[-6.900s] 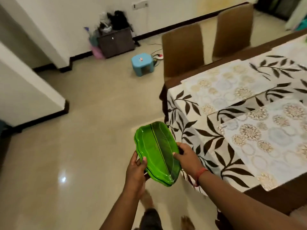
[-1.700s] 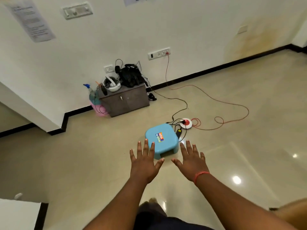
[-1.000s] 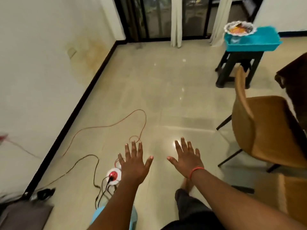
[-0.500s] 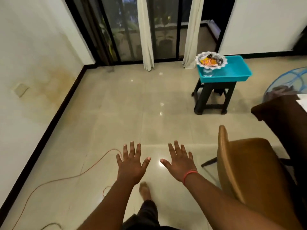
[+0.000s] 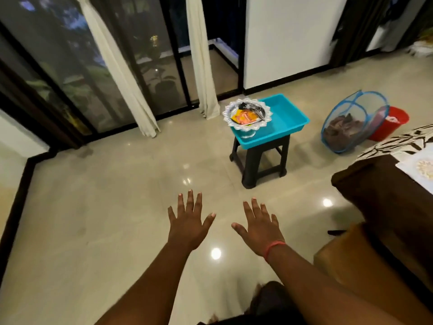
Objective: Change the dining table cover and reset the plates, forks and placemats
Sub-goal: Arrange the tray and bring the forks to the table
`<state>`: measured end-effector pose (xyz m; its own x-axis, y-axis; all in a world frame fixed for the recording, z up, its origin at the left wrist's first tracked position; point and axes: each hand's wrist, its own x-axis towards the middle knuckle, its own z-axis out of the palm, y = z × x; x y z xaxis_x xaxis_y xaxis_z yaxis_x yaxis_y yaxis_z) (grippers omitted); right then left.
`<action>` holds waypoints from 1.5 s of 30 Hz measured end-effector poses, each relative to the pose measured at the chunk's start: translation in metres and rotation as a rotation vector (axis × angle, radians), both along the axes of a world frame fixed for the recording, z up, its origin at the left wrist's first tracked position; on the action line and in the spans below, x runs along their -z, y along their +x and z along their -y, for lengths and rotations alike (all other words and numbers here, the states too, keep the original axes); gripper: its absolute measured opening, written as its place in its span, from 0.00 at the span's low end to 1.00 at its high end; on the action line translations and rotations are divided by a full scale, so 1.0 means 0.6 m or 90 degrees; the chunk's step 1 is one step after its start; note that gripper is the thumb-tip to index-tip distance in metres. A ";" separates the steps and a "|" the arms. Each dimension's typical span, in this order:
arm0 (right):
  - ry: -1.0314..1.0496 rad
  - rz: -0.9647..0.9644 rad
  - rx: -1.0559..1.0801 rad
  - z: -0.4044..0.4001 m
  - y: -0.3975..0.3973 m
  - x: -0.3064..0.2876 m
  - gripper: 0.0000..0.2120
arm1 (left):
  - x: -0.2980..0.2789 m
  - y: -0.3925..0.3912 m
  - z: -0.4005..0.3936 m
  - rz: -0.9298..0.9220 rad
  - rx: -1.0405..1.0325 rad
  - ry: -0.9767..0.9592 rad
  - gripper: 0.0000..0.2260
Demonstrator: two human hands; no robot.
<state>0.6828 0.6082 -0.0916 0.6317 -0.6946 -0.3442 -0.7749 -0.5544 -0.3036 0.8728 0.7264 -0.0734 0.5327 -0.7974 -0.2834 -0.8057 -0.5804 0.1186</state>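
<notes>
Hands lead here: the left hand (image 5: pixel 188 225) and the right hand (image 5: pixel 260 227) are both held out palm-down over the bare floor (image 5: pixel 105 207), fingers (image 5: pixel 190 200) spread wide and holding nothing. A red thread band (image 5: pixel 274 247) circles the right wrist.

Landmark for everything is the black stool (image 5: pixel 260 158), which stands beyond the hands. On top of the stool sits a turquoise tray (image 5: pixel 284 120), and in the tray's near-left corner a silver dish (image 5: pixel 247 113) carries orange and yellow packets and some dark utensils; whether forks are among them is too small to tell. To the right of the stool lies a tipped mesh basket (image 5: pixel 351 123) with dark cloth inside, and a red bucket (image 5: pixel 391 121) just behind it. Further right of the stool, at the frame's edge, is the corner of the dining surface (image 5: pixel 375 184), dark wood with the leaf-print cover (image 5: pixel 398 141) over it and a pale placemat (image 5: pixel 419 167) lying on top. A tan chair (image 5: pixel 346 254) sits nearer the person.

The step in hand looks like walking to fetch the next setting items, probably from the stool. To do it well, approach the stool squarely, take the dish with both hands under its rim so the loose contents do not slide, and keep clear of the chair when carrying it to the cover.
</notes>
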 end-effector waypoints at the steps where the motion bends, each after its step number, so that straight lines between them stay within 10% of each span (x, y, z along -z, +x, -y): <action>1: 0.007 -0.010 0.026 0.043 0.015 0.014 0.47 | 0.009 0.025 0.050 -0.005 0.022 0.004 0.35; 30: 0.115 -0.024 0.182 0.968 0.421 0.123 0.32 | 0.133 0.449 1.002 -0.070 0.194 0.078 0.36; 45: 0.168 -0.026 0.144 1.175 0.526 0.275 0.29 | 0.114 0.460 0.987 -0.085 -0.075 0.175 0.39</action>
<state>0.9982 -0.0971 -0.2567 0.4544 -0.6990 -0.5522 -0.8834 -0.2736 -0.3805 1.1488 0.1340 -0.1420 0.5607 -0.6163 -0.5530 -0.7186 -0.6940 0.0448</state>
